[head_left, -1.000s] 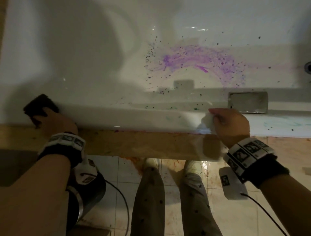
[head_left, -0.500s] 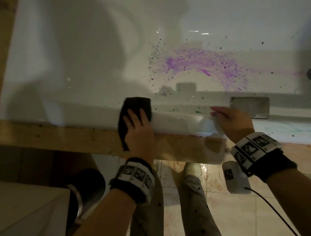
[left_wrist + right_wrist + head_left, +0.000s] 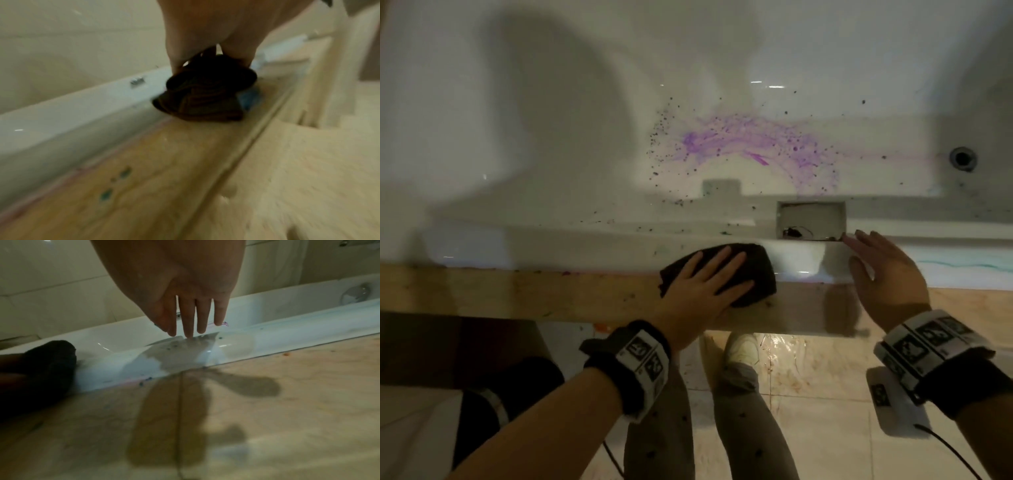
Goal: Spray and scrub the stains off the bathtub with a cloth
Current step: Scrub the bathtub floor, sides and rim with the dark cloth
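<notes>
The white bathtub (image 3: 551,154) carries a purple smear (image 3: 756,144) with dark specks on its inner wall. On the near rim (image 3: 585,246) my left hand (image 3: 705,281) presses a dark cloth (image 3: 760,270) flat, fingers spread and straight. In the left wrist view the hand (image 3: 205,32) bears down on the bunched cloth (image 3: 205,94), where rim meets wooden ledge. My right hand (image 3: 880,267) is over the rim just to the cloth's right, fingers straight and holding nothing. Its fingertips (image 3: 189,335) reach the rim's inner edge, the cloth (image 3: 51,363) lying to its left.
A rectangular recess (image 3: 811,221) sits in the rim between my hands. Teal streaks (image 3: 962,263) mark the rim further right, and a round fitting (image 3: 962,158) is in the tub wall. A wooden ledge (image 3: 517,294) runs along the tub's front. A dark round object (image 3: 482,411) stands on the tiled floor.
My left hand has slid the cloth rightward along the rim, from the far left up to near the right hand. The right hand's fingers have straightened from a curl.
</notes>
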{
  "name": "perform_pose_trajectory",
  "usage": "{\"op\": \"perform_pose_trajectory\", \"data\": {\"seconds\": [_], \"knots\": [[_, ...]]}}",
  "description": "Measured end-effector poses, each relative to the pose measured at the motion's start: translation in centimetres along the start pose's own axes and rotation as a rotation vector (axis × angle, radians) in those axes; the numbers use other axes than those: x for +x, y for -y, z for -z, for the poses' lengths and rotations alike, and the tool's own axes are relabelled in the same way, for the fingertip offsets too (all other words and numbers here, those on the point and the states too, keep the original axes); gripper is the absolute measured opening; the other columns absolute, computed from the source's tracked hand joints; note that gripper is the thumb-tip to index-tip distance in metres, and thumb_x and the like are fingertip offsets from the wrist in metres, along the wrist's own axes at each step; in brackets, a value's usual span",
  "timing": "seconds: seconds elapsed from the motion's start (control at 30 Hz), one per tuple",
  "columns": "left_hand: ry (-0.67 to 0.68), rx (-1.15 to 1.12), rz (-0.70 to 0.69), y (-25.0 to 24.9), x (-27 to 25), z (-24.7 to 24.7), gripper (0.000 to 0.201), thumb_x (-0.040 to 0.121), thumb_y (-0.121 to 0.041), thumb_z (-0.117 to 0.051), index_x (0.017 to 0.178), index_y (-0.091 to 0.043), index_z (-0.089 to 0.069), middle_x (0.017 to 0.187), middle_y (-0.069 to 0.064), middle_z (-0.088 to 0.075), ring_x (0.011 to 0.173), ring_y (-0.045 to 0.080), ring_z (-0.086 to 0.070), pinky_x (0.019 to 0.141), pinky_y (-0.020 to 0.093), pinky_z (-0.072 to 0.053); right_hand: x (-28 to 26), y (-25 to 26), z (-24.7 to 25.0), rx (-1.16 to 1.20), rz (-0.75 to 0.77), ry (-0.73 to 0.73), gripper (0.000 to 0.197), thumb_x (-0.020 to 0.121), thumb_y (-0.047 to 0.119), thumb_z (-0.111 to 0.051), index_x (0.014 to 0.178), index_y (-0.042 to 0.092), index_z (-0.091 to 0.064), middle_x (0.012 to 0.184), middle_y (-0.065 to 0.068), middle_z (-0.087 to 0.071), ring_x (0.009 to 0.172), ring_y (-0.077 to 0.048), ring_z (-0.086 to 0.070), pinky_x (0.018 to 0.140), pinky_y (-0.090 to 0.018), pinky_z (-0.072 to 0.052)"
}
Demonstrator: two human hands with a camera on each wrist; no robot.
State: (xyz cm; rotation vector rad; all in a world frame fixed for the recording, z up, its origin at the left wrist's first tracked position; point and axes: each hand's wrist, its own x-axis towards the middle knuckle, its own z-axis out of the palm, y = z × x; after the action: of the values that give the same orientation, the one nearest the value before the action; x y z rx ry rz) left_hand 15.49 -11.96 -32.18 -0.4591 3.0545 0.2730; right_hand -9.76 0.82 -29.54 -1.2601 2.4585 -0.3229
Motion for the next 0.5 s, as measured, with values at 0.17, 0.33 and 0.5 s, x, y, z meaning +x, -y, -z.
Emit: {"op": "perform_pose_trajectory", "data": {"seconds": [0.17, 0.33, 0.5], "knots": [[0.097, 0.111, -0.091, 0.7, 0.8, -0.4, 0.100, 0.057, -0.030, -0.082, 0.140, -0.038, -0.027, 0.151, 0.006, -0.021, 0.138, 0.029, -0.023, 0.101, 0.069, -0.025, -0.6, -2.0, -0.6, -0.017, 0.030, -0.033, 0.035, 0.091, 0.016, -0.045, 0.121, 0.004, -0.060, 0.129, -0.018, -0.055, 0.122, -0.037, -0.049, 0.105, -0.047, -0.034], [0.068, 0.121, -0.164, 2.7, 1.3, -0.3, 0.101, 0.059, -0.025, -0.082, 0.141, -0.041, -0.025, 0.151, 0.005, -0.020, 0.138, 0.028, -0.023, 0.103, 0.064, -0.029, -0.5, -1.6, -1.7, -0.058, 0.006, -0.104, 0.048, 0.086, 0.026, -0.032, 0.120, 0.008, -0.060, 0.124, -0.012, -0.060, 0.115, -0.034, -0.051, 0.099, -0.046, -0.039], [0.002, 0.061, -0.128, 2.5, 1.0, -0.9, 0.101, 0.058, -0.022, -0.084, 0.141, -0.032, -0.027, 0.149, 0.009, -0.022, 0.137, 0.030, -0.024, 0.108, 0.058, -0.025, -0.2, -1.6, -2.0, -0.008, 0.004, -0.170, 0.048, 0.085, 0.025, -0.031, 0.118, 0.009, -0.062, 0.119, -0.009, -0.063, 0.112, -0.032, -0.051, 0.096, -0.046, -0.042]]}}
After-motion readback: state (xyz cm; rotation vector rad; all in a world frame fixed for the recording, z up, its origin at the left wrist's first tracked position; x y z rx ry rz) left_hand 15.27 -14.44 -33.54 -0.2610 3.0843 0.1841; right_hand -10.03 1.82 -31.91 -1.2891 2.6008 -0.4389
